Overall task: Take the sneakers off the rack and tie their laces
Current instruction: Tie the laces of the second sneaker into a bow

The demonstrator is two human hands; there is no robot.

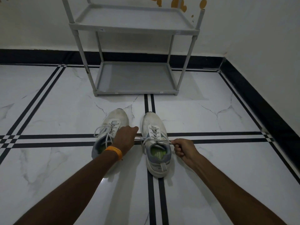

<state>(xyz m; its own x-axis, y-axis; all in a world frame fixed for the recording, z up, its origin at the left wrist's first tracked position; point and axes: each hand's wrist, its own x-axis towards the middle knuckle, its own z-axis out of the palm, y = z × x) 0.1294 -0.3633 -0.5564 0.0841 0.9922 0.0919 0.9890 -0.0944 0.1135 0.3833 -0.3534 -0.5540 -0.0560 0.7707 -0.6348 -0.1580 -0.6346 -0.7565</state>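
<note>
With the right sneaker (155, 143) on the floor, our left hand (125, 138) and right hand (182, 149) each pinch a limp, thin lace (162, 141) end, best gripped near its tip

You have 2 sneakers (133, 140) on the floor, side by side. You see 1 rack (134, 46) with 2 shelves. You have 2 hands in view, left hand (125, 138) and right hand (184, 149), and 1 orange wristband (114, 151) on the left wrist.
</note>
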